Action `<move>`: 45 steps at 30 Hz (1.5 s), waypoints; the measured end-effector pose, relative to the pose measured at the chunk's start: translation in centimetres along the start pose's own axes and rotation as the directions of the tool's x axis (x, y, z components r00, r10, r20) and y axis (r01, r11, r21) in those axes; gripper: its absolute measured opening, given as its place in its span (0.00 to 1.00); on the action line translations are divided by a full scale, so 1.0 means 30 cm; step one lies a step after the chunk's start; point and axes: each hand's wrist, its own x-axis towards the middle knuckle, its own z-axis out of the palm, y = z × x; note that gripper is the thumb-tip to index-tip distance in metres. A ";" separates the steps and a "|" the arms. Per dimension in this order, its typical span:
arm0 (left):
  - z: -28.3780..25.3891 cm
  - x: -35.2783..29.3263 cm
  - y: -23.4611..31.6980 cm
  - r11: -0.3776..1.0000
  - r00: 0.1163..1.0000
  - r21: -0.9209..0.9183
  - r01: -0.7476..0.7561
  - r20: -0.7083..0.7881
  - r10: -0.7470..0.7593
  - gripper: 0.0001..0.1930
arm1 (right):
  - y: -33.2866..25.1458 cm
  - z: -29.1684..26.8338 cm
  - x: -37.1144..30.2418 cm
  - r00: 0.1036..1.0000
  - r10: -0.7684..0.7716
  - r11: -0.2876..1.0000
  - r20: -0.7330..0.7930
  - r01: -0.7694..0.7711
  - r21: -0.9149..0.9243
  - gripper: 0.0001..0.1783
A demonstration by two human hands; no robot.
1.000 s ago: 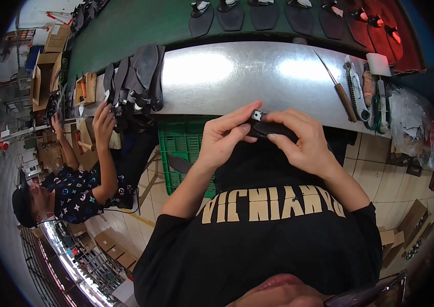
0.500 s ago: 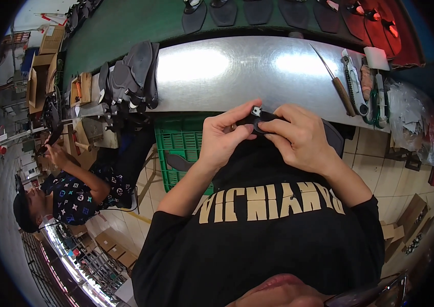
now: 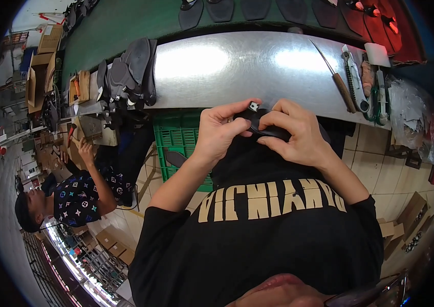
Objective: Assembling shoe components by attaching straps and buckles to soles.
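Just off the near edge of the metal worktop, both of my hands hold a black sandal part (image 3: 277, 133). My left hand (image 3: 219, 130) pinches its left end between thumb and fingers. A small white-and-black tip (image 3: 253, 106) sticks up beside the left index finger. My right hand (image 3: 301, 130) is closed on the same part, forefinger above and thumb below. Its lower side is lost against my black shirt, so its full shape is hidden. Beyond my right wrist, an awl (image 3: 344, 92) with a wooden handle lies on the worktop.
The metal worktop (image 3: 201, 87) carries a pile of dark soles (image 3: 137, 66) at left, and a utility knife (image 3: 354, 77) and green-handled scissors (image 3: 381, 102) at right. Behind runs a green belt (image 3: 120, 28) with sandals. A green crate (image 3: 176, 135) stands below; a co-worker (image 3: 86, 192) sits at left.
My right hand has shifted its fingers on the black part, which now shows more between thumb and forefinger. The co-worker's hands have come apart, one raised near a hammer.
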 end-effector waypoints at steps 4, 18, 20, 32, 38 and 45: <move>0.005 0.001 0.007 1.000 0.999 -0.020 0.016 -0.028 -0.017 0.21 | 0.006 0.019 -0.005 0.996 -0.022 1.000 -0.091 0.022 -0.008 0.14; -0.012 -0.005 0.055 0.978 0.978 -0.026 0.205 0.053 -0.204 0.20 | 0.000 0.020 -0.007 0.923 -0.260 0.959 -0.283 0.213 -0.186 0.14; -0.025 0.002 0.043 0.975 0.967 0.055 0.214 0.129 -0.220 0.17 | -0.003 0.017 -0.017 0.949 -0.152 0.987 -0.275 0.130 -0.096 0.12; 0.018 -0.012 -0.025 0.967 0.997 0.251 0.040 0.053 -0.055 0.11 | 0.001 0.054 -0.030 0.959 0.079 0.997 -0.273 -0.081 0.002 0.10; -0.017 -0.005 -0.025 0.918 0.986 0.396 -0.022 0.161 -0.045 0.09 | 0.015 0.053 -0.026 0.942 0.245 0.951 -0.230 -0.188 0.245 0.10; -0.014 0.000 0.021 0.983 0.991 0.171 0.074 0.102 -0.092 0.07 | 0.065 -0.053 0.039 0.947 0.287 0.847 0.144 -0.321 0.423 0.08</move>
